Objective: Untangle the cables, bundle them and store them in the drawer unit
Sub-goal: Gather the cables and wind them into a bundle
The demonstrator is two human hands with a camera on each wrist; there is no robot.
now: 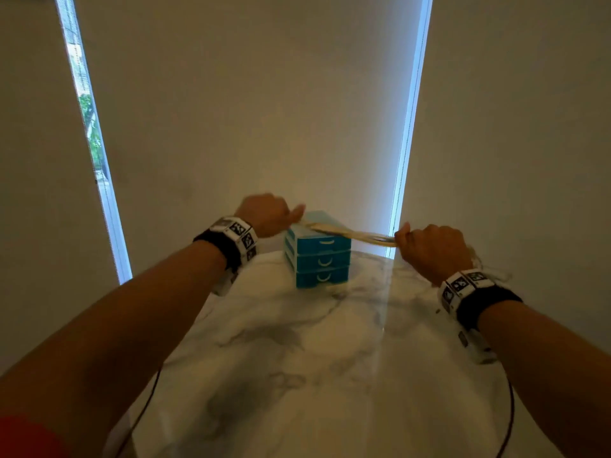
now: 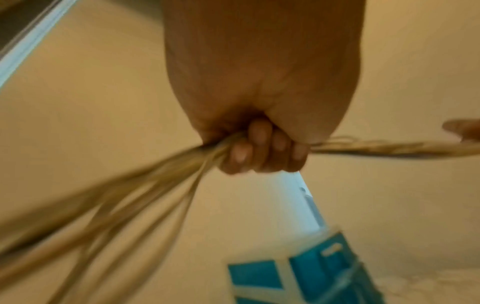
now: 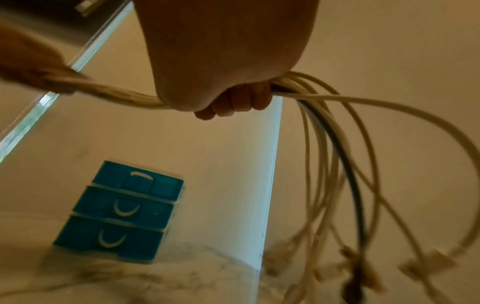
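Note:
A bundle of several pale cables (image 1: 350,234) is stretched taut in the air between my two fists, above the blue drawer unit (image 1: 319,256). My left hand (image 1: 269,214) grips one end; loose loops trail out of it (image 2: 130,197). My right hand (image 1: 429,247) grips the other end, and from it cable ends (image 3: 345,164) with plugs, one cable dark, hang down. The drawer unit (image 3: 122,211) has three drawers with white handles, all pushed in. It stands on the white marble table (image 1: 297,375) near the far edge.
Pale roller blinds (image 1: 248,110) hang behind the table, with bright window strips (image 1: 89,127) at left and right. A thin dark wire (image 1: 509,421) runs along the table's rim on each side. The drawer unit is the only thing standing on the table.

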